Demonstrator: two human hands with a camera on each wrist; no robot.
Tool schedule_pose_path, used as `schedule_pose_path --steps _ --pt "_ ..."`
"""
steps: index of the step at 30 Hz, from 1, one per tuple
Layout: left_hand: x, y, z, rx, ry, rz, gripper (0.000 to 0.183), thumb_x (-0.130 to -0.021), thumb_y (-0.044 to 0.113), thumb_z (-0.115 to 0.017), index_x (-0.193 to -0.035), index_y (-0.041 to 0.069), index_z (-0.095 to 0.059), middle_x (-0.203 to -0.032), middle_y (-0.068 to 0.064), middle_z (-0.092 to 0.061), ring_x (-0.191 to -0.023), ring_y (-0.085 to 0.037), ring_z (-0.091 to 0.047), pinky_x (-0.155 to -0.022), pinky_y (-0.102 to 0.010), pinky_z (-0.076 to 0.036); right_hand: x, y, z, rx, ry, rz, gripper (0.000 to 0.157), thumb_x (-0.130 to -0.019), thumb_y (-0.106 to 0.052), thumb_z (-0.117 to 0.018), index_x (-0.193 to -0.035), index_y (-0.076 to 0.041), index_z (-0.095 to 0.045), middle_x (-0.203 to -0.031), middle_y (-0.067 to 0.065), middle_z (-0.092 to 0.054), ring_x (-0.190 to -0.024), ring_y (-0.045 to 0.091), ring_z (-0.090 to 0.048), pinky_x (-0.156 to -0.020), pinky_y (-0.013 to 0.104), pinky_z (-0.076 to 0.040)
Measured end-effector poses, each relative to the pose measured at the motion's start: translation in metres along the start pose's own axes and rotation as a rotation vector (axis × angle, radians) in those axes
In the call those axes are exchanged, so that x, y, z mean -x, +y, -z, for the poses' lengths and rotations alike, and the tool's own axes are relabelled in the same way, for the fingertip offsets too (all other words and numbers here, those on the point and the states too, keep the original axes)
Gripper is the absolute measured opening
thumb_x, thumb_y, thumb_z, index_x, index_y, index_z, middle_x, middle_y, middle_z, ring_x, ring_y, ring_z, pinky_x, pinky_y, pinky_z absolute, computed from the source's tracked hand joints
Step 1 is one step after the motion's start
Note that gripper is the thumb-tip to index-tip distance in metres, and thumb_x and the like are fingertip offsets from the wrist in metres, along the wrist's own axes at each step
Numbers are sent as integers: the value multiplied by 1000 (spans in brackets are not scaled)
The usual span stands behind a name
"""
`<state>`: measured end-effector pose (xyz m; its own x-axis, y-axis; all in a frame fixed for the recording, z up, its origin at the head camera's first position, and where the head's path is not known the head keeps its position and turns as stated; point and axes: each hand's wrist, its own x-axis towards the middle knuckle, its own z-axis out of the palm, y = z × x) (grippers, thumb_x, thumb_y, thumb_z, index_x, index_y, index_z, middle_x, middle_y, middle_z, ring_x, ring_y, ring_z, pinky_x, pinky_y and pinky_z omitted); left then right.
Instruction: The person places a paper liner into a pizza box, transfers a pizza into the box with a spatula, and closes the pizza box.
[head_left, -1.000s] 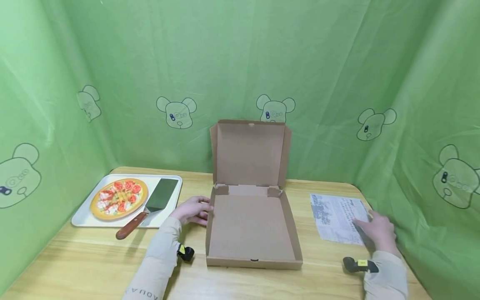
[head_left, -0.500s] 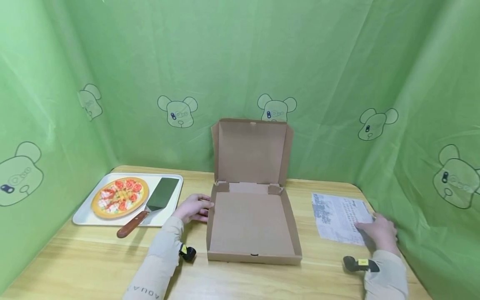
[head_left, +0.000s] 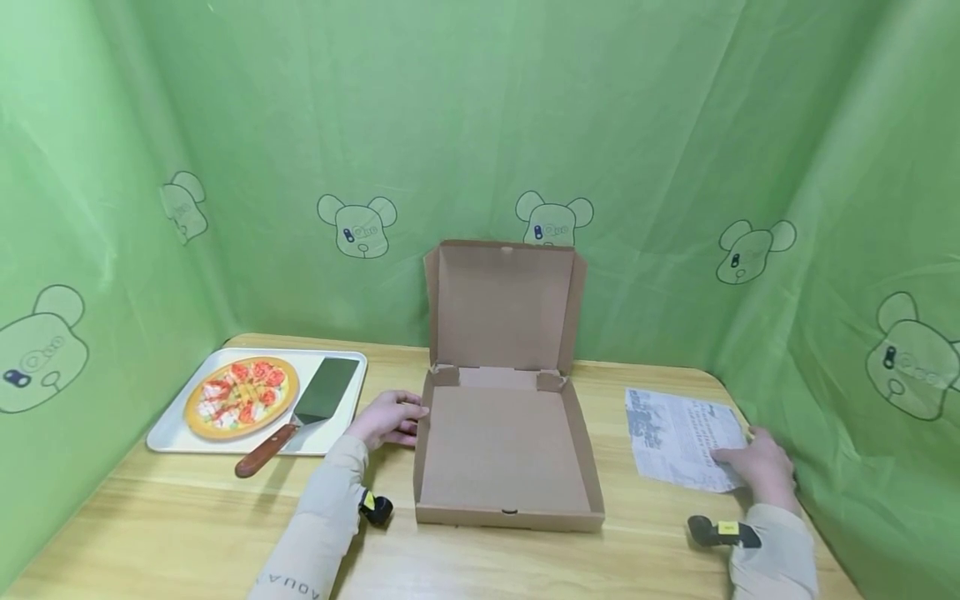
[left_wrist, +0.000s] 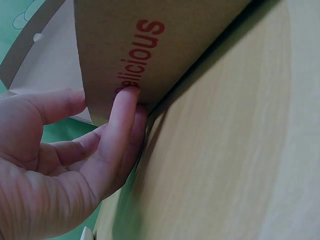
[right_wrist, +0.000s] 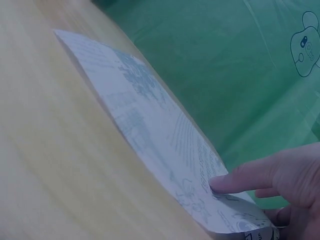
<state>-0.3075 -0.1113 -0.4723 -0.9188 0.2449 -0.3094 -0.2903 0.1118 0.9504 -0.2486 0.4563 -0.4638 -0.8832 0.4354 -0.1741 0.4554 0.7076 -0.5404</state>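
Observation:
An open cardboard pizza box [head_left: 504,450] lies in the middle of the table with its lid raised at the back. My left hand [head_left: 386,419] grips the box's left wall. In the left wrist view its thumb is at the wall's top edge, and fingers [left_wrist: 125,107] lie against the outer side, by red lettering. At the right, my right hand [head_left: 761,467] pinches the near right corner of a printed sheet of paper [head_left: 678,437]. In the right wrist view the thumb [right_wrist: 225,183] lies on top and the corner bends down beneath it; the other fingers are partly hidden.
On the left a white tray [head_left: 168,439] holds a pizza [head_left: 240,398]. A wooden-handled spatula [head_left: 266,450] lies across the tray, its handle past the near edge. Green curtains [head_left: 480,125] enclose the table [head_left: 480,567] at the back and sides.
The head view has shifted slightly. Both hands keep their places at the box wall and the paper's corner, and the sheet shows a little farther along the right thumb.

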Motion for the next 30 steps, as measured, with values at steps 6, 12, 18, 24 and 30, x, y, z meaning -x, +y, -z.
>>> schedule_pose_path --steps 6,12,18,24,30 --pt "-1 -1 0 -8 2 2 43 -92 9 -62 -130 -6 -48 -98 -11 -66 -74 -16 -66 -70 -36 -65 -1 2 -1 -20 6 24 99 -83 -23 -69 -147 15 -5 -143 46 -19 -128 63 -23 -111 69 -25" --pt "-1 -1 -1 -4 4 4 43 -92 9 -61 -130 -7 -48 -97 -12 -66 -74 -17 -67 -70 -36 -65 -1 3 -1 -63 -16 -7 102 -83 -24 -69 -149 12 1 -147 44 -14 -132 62 -18 -113 69 -22" --pt "-2 -1 -1 -11 6 7 42 -93 9 -61 -129 -6 -48 -100 -13 -66 -75 -17 -67 -71 -37 -65 0 2 0 -83 -19 -17 103 -81 -23 -70 -148 13 -1 -147 45 -14 -132 62 -20 -112 69 -23" --pt "-1 -1 0 -12 10 9 42 -93 9 -61 -129 -6 -48 -100 -12 -65 -75 -17 -66 -70 -37 -65 3 3 -1 -83 13 -12 84 -84 -22 -67 -141 18 -21 -136 44 -30 -119 56 -36 -103 65 -37" --pt "-1 0 0 -10 8 10 42 -93 9 -61 -129 -6 -48 -97 -10 -65 -74 -16 -66 -70 -36 -65 4 3 -1 -114 79 -43 66 -85 -16 -62 -134 20 -35 -129 42 -40 -110 50 -45 -93 58 -43"
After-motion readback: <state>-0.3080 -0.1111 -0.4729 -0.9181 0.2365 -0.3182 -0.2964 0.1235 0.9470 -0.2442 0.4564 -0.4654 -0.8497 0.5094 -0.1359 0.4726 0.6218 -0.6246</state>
